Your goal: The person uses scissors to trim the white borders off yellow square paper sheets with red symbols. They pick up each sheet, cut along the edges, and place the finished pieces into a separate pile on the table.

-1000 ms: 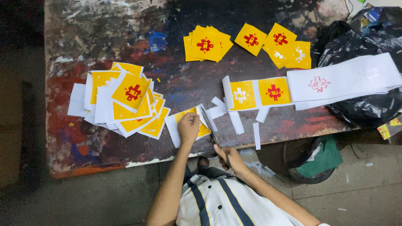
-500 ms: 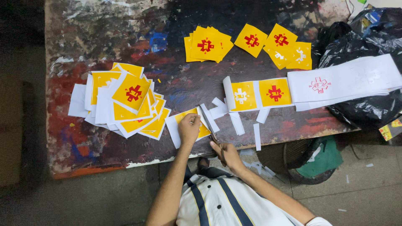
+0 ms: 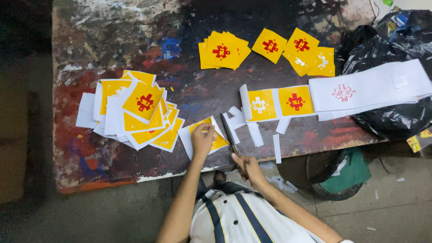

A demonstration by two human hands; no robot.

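Two hands: both at the near edge of the paint-stained table (image 3: 112,40), either side of one yellow sheet (image 3: 219,141)
Left hand (image 3: 202,139): fingers closed flat on the yellow sheet, pressing it to the table
Right hand (image 3: 245,166): wrapped tight around the handles of dark scissors (image 3: 229,137); blades lie along the sheet's right edge, whether parted I cannot tell
Yellow sheet: white-bordered, tilted, just right of the big loose pile (image 3: 135,110)
Big loose pile: uncut yellow squares with red marks, left of the sheet
White offcuts (image 3: 252,130): strips scattered just right of the scissors
Printed strip (image 3: 360,90): further right, running onto a black bag (image 3: 396,117)
Trimmed squares (image 3: 270,47): at the table's far side, well apart from the sheet
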